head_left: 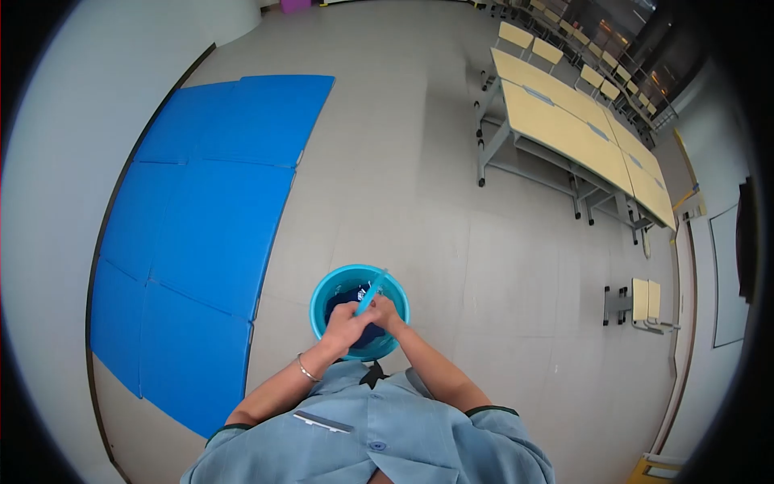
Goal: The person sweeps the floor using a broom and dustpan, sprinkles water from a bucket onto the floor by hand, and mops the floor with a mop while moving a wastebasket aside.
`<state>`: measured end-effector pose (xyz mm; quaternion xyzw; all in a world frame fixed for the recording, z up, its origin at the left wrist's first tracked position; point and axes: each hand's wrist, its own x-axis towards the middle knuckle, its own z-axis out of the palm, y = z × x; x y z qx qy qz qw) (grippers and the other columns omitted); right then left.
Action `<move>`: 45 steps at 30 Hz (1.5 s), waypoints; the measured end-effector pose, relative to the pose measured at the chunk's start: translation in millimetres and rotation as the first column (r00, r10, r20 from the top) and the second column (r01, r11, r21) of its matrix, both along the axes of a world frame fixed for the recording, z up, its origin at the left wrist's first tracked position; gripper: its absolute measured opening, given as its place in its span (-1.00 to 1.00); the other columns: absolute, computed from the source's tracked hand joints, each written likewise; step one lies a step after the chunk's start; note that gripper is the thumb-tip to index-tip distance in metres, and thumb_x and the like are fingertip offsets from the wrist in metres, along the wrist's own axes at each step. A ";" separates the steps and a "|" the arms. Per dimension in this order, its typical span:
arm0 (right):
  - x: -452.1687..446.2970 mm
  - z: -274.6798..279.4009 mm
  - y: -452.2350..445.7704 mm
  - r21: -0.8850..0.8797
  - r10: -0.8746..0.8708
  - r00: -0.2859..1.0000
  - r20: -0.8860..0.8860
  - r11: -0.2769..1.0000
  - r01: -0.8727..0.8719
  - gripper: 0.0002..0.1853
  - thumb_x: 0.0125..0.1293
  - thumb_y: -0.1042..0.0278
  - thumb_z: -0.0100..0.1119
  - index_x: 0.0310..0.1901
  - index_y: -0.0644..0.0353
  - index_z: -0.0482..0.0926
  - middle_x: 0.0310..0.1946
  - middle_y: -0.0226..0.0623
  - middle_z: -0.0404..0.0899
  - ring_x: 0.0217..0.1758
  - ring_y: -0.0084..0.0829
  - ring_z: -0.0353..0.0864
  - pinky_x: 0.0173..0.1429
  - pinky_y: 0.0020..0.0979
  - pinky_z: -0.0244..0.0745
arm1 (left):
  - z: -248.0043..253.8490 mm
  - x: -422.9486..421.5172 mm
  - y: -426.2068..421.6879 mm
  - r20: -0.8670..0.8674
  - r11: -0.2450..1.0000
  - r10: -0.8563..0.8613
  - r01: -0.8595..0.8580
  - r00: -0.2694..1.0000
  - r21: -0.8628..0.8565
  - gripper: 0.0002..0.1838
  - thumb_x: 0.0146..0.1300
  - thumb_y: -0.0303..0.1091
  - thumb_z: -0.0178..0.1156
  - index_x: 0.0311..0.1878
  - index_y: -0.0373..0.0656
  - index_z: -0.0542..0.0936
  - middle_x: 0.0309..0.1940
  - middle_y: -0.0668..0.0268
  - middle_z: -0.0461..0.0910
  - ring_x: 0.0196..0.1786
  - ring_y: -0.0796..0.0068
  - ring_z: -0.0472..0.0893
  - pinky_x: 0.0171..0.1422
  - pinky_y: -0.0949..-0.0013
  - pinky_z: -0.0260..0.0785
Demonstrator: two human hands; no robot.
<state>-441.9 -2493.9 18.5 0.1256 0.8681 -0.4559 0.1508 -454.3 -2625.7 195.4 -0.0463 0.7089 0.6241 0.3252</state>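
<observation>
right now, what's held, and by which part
The left hand holds a narrow light-blue strip near its lower visible end; the right hand: cannot tell.

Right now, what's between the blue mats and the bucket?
Head view: a strip of grey floor separates the blue mats from the bucket. The left forearm crosses the view over the strip's near end.
</observation>
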 end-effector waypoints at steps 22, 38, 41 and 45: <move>-549.9 -32.9 383.9 -0.800 -0.366 0.785 0.500 0.153 0.580 -0.71 0.29 0.31 -0.10 -0.61 0.10 0.31 -0.73 -0.46 0.24 -0.75 -0.57 0.21 -0.72 -0.54 0.04 | -30.9 -562.8 242.2 0.012 0.969 -0.160 0.160 0.987 -0.186 -0.68 0.02 -0.19 0.29 -0.45 -0.34 0.59 -0.57 0.33 0.51 -0.46 0.59 0.44 -0.39 0.39 0.27; -1064.9 192.3 555.0 -0.628 -0.585 0.530 -0.614 0.769 0.122 -0.71 0.32 0.11 0.00 -0.32 0.20 0.50 -0.48 -0.40 0.49 -0.39 -0.53 0.49 -0.36 -0.45 0.36 | -29.4 -974.1 394.5 0.021 0.998 0.004 -0.005 1.000 0.055 -0.70 0.02 -0.19 0.27 -0.41 -0.31 0.62 -0.53 0.27 0.59 -0.43 0.50 0.55 -0.32 0.37 0.35; -1074.3 105.2 493.5 -0.575 -0.611 0.760 -0.221 0.711 0.405 -0.89 0.20 0.45 0.04 -0.38 0.29 0.53 -0.55 -0.34 0.53 -0.51 -0.55 0.48 -0.43 -0.51 0.43 | -24.5 -1050.5 423.3 -0.016 0.995 -0.088 0.087 0.996 -0.045 -0.61 0.00 -0.07 0.25 -0.38 -0.30 0.62 -0.49 0.16 0.61 -0.39 0.36 0.59 -0.26 0.30 0.38; -1124.5 11.7 482.4 -0.337 -0.278 0.952 -0.130 0.915 0.221 -0.79 0.17 0.33 0.12 -0.24 0.28 0.57 -0.47 -0.26 0.58 -0.41 -0.42 0.56 -0.31 -0.40 0.47 | 0.0 -1141.3 459.0 -0.196 0.964 -0.232 0.197 0.953 -0.181 -0.47 -0.05 0.09 0.19 -0.33 -0.30 0.60 -0.44 0.05 0.60 -0.27 0.11 0.62 -0.14 0.22 0.43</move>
